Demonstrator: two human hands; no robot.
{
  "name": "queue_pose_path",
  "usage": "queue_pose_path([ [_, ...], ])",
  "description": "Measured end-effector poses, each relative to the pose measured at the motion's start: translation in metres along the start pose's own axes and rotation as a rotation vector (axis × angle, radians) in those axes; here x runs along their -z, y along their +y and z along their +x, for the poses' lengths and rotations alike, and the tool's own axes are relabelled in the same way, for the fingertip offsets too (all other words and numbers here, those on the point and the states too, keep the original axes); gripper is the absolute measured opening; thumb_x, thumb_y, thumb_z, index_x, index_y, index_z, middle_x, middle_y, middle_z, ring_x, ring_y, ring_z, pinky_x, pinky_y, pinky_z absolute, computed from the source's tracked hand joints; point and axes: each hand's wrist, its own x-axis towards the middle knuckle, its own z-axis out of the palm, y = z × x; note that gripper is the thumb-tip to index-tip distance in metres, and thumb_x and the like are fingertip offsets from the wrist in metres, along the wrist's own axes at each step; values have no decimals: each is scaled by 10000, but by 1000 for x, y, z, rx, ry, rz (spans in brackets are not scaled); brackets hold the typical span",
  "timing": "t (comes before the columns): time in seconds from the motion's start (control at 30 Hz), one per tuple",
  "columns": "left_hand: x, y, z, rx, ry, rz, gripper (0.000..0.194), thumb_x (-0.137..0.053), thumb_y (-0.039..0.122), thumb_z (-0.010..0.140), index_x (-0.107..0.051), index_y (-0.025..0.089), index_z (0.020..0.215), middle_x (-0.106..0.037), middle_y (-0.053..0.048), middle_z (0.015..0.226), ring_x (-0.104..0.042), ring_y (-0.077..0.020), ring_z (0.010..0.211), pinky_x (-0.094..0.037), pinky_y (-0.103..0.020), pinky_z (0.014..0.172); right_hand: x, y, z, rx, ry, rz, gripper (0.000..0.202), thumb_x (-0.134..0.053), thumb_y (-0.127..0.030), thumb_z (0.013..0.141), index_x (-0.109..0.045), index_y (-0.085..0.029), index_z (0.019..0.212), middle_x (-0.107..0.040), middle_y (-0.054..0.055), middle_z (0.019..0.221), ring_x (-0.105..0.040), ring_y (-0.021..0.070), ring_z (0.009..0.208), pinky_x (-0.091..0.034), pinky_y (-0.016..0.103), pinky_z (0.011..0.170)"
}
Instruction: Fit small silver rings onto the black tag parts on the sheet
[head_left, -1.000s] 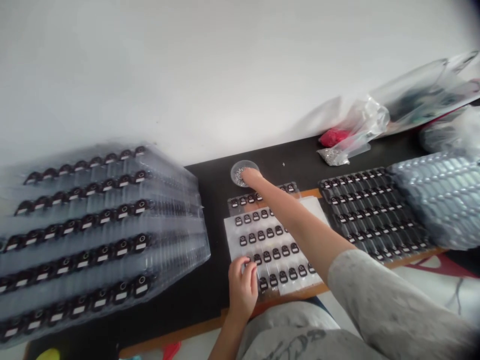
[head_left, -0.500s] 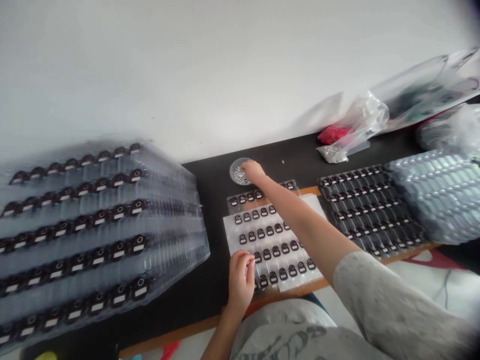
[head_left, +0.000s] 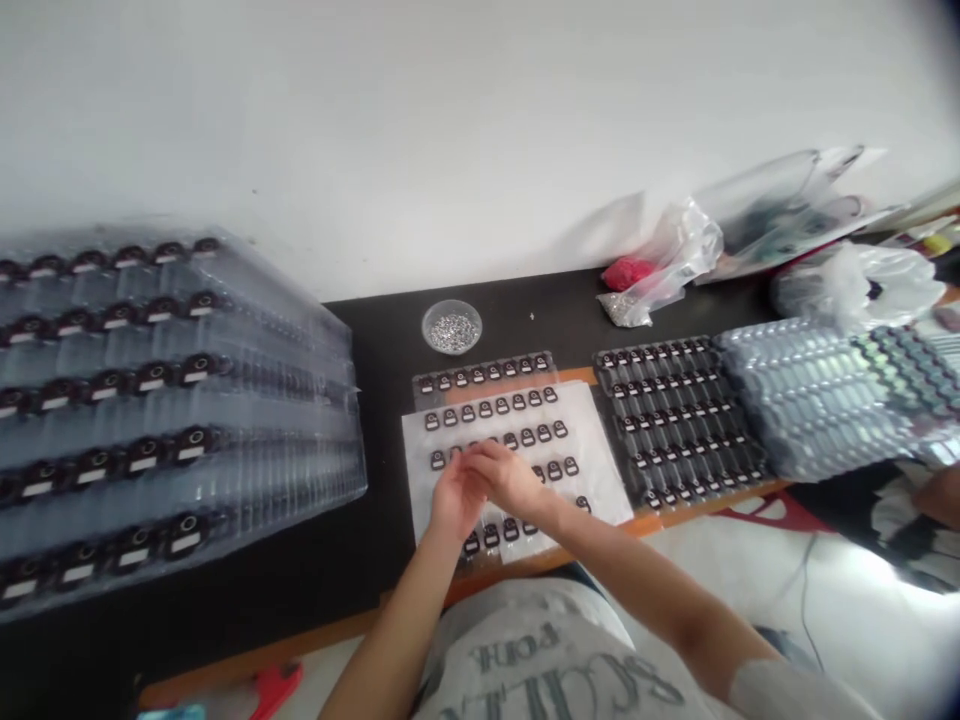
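Observation:
My left hand (head_left: pixel 459 497) and my right hand (head_left: pixel 506 477) meet over a clear tray that holds rows of small black parts (head_left: pixel 510 530). The fingers of both hands are pressed together, and whatever is between them is too small to make out. Under part of the tray lies a white sheet (head_left: pixel 600 480). Behind it, a round clear dish (head_left: pixel 452 328) contains many small silvery pieces. The tray's far row sticks out beyond the sheet's back edge.
Tall stacked trays of black parts (head_left: pixel 285 400) stand at the left. To the right lie another filled tray (head_left: pixel 679 420), clear trays (head_left: pixel 810 400) and plastic bags (head_left: pixel 862 285). Bags with red (head_left: pixel 628 272) and silvery contents rest near the wall.
My right hand has come back from the dish to my left hand over the tray. My left hand has moved up the tray, and the view has shifted to the right.

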Motion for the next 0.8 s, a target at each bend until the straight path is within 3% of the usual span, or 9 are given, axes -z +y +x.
queue_pose_path([
  [0.2,-2,-34,-6,-12,-3,62,125,-573,219,796,-624,123,734,-636,-33,747,-586,-94,683,-474,-202,639,8,13,-33,-90,96,-108,228,-423,-213,895,-642,-190,951,-563,82,944,-552,161,800,-464,249,696],
  [0.27,-2,-40,-8,-56,-35,154,80,-642,206,735,-619,131,720,-621,-16,720,-563,-92,660,-454,-212,636,15,18,-41,-143,115,-146,216,-427,-210,898,-642,-183,903,-558,71,894,-547,153,756,-451,238,659],
  [0.37,-4,-46,-11,-71,-55,363,164,-717,252,660,-613,131,700,-585,5,647,-515,-82,604,-399,-206,584,22,27,-52,-170,88,-219,198,-445,-178,892,-632,-181,825,-550,49,823,-532,142,702,-429,229,634],
  [0.57,-8,-49,-16,-4,-57,588,255,-763,312,592,-602,126,660,-554,12,601,-470,-80,575,-339,-203,550,32,35,-63,-134,-98,-343,148,-490,-112,868,-627,-155,834,-562,45,819,-541,132,701,-418,219,638],
  [0.8,-1,-36,-16,217,-219,662,185,-721,263,658,-614,114,679,-554,-10,593,-478,-86,572,-329,-208,541,44,43,-63,-16,-150,-263,139,-533,-162,859,-648,-157,780,-603,32,796,-568,116,680,-427,195,620],
])
